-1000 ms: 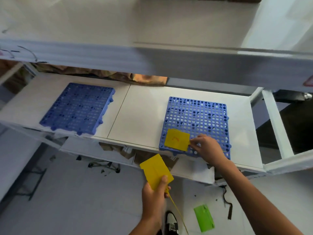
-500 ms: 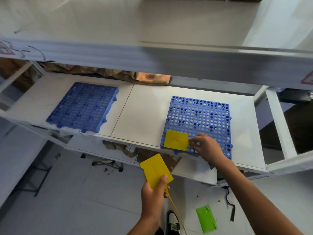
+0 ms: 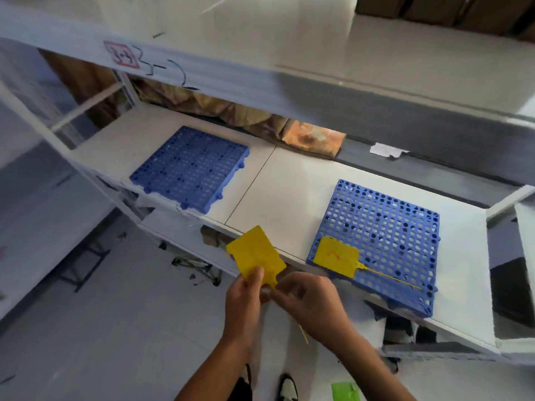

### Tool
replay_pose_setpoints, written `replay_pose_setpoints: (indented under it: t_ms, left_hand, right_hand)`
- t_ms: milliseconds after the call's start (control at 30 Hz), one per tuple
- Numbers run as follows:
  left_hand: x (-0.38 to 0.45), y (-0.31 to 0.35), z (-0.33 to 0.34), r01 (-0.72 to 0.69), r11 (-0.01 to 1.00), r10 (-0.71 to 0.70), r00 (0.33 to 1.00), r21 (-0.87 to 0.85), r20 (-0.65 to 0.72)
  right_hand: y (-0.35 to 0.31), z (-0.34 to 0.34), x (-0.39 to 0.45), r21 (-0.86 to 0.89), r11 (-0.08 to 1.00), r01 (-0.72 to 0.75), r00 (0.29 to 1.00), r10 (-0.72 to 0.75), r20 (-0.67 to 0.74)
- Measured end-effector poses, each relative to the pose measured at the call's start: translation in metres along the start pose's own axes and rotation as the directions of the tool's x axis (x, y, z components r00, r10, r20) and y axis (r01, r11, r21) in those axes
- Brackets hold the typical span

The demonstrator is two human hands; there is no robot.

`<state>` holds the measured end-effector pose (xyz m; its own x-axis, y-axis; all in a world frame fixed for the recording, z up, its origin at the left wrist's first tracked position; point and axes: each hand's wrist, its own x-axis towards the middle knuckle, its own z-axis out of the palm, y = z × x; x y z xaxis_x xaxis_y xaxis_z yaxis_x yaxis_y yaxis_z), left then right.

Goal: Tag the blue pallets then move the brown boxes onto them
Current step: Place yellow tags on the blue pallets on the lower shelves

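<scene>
**One pallet tagged, second tag in hand**

Biggest thing first: the white shelf [image 3: 292, 180] runs from the left of the frame down to the lower right, and both blue pallets sit on it, well apart. The right-hand pallet [image 3: 388, 238] already carries a yellow tag [image 3: 335, 257] at its near-left corner, red scribble on the face, its thin tail lying along the pallet's front edge. The left-hand pallet [image 3: 191, 166], upper left of centre, looks bare: no tag visible on it.

The brown boxes [image 3: 440, 8] show only as a sliver at the top right, on the shelf level above. Nothing has been loaded onto either pallet.

Now the action, bottom centre, out in front of the shelf edge. The left hand [image 3: 246, 302] pinches the second yellow tag [image 3: 254, 256] by its lower edge, card standing up above the thumb. The right hand [image 3: 309, 299] is closed in right beside it, fingertips at the tag's neck where the strap begins; whether it truly grips the strap, I cannot tell.

That tag looks light, thin and flexible, with a whippy tail, best held at the stiff neck while the tail is threaded through a pallet hole. The pallets look like rigid perforated plastic, so plenty of holes to choose from. The boxes' weight can't be judged from here; I'd take them with two hands from underneath.
</scene>
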<state>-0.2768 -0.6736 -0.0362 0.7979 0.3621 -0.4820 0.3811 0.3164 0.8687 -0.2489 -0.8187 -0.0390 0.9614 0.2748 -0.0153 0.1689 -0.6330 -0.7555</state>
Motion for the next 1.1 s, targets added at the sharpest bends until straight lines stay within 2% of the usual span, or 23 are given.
replay_pose_setpoints:
  t_ms: [167, 267, 400, 600, 867, 1000, 1100]
  left_hand:
    - [0.022, 0.018, -0.046, -0.029, 0.997, 0.024, 0.997, -0.072, -0.069]
    - [0.049, 0.036, -0.081, -0.028, 0.993, 0.018, 0.996, -0.117, -0.086]
    - [0.092, 0.059, -0.146, -0.015, 0.979, 0.006, 0.999, -0.203, -0.049]
    - [0.165, 0.097, -0.236, 0.132, 0.974, -0.124, 0.991, -0.182, 0.052]
    - [0.263, 0.154, -0.301, 0.154, 0.988, -0.152, 0.969, 0.004, 0.193]
    - [0.330, 0.178, -0.316, 0.125, 0.986, -0.145, 0.970, 0.113, 0.195]
    - [0.366, 0.201, -0.325, 0.080, 0.977, -0.121, 0.972, 0.199, 0.200]
  right_hand:
    - [-0.040, 0.042, 0.033, -0.072, 0.996, 0.046, 0.997, -0.051, -0.064]
    - [-0.069, 0.072, 0.060, -0.134, 0.990, 0.054, 0.998, -0.058, -0.028]
    - [-0.114, 0.127, 0.097, -0.222, 0.975, 0.032, 0.999, -0.039, -0.025]
    - [-0.177, 0.201, 0.144, -0.225, 0.971, -0.084, 0.993, 0.062, -0.103]
    - [-0.218, 0.258, 0.221, -0.279, 0.939, -0.201, 0.971, 0.154, -0.180]
    - [-0.207, 0.273, 0.282, -0.301, 0.916, -0.265, 0.949, 0.192, -0.251]
    - [-0.197, 0.279, 0.330, -0.348, 0.892, -0.289, 0.948, 0.215, -0.237]
